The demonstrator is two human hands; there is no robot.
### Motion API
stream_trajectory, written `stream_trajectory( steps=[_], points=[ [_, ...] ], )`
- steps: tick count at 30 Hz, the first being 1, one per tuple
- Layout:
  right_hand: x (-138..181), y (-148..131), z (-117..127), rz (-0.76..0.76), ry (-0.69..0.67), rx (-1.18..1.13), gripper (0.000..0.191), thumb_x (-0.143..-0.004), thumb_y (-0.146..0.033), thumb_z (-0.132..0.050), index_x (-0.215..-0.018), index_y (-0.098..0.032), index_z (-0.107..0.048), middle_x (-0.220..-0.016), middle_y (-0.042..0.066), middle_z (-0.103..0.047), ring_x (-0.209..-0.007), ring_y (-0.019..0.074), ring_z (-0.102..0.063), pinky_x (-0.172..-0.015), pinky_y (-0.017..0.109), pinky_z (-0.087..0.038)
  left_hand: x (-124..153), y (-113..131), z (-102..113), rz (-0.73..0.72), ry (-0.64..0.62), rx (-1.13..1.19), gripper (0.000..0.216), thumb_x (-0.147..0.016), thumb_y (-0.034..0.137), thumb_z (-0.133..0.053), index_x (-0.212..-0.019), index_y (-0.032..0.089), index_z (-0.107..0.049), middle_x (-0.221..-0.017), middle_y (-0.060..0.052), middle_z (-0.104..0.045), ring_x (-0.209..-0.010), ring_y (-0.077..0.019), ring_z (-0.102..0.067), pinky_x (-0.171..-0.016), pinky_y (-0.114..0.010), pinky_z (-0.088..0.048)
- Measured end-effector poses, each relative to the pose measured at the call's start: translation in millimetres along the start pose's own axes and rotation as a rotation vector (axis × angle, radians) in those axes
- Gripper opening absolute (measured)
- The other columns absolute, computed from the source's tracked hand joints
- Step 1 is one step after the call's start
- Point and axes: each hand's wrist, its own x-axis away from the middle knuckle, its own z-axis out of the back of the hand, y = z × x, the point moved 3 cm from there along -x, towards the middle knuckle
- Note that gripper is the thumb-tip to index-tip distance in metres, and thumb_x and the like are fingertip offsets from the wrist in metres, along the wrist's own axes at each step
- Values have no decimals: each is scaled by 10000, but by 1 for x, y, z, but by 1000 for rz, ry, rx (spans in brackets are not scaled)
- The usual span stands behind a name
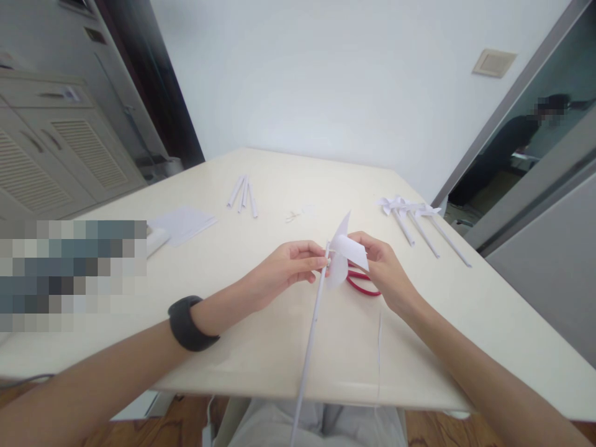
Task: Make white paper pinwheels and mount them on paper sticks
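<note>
A white paper pinwheel [347,248] is between my hands above the table, its folded blades on the right of a long thin paper stick [311,338] that slants down past the table's front edge. My left hand [298,264] pinches the top of the stick between thumb and fingers. On the far side of the blades, my right hand [384,264] has its fingers curled at the pinwheel; the blades partly hide its fingertips. Red-handled scissors [364,285] lie on the table beneath, mostly covered by the pinwheel and my right hand.
Several finished pinwheels [410,211] lie at the right. Rolled paper sticks [243,194] rest at the back left, near a stack of white paper sheets [184,225]. Small pale bits [293,216] lie mid-table. A thin white strand [379,354] hangs over the front edge. Another person [507,146] sits beyond the doorway.
</note>
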Motion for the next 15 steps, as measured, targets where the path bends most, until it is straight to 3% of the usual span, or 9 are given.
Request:
stream_trajectory(
  steps=[7, 15],
  points=[
    [2, -6, -3, 111, 25, 190, 134, -775, -110, -519, -778, -216, -601, -975, 16, -575, -895, 153, -562, -757, 285, -464, 1, 1, 0, 27, 18, -137, 130, -748, 292, -653, -777, 167, -629, -757, -37, -658, -727, -153, -586, -584, -246, -369],
    [1, -8, -2, 165, 58, 291, 126, -805, -244, -598, -689, -207, -566, -961, 21, -547, -906, 157, -553, -763, 289, -458, 0, -2, 3, 50, 20, -169, 146, -756, 311, -638, -803, 174, -656, -795, -37, -658, -762, -163, -604, -593, -240, -371]
  ],
)
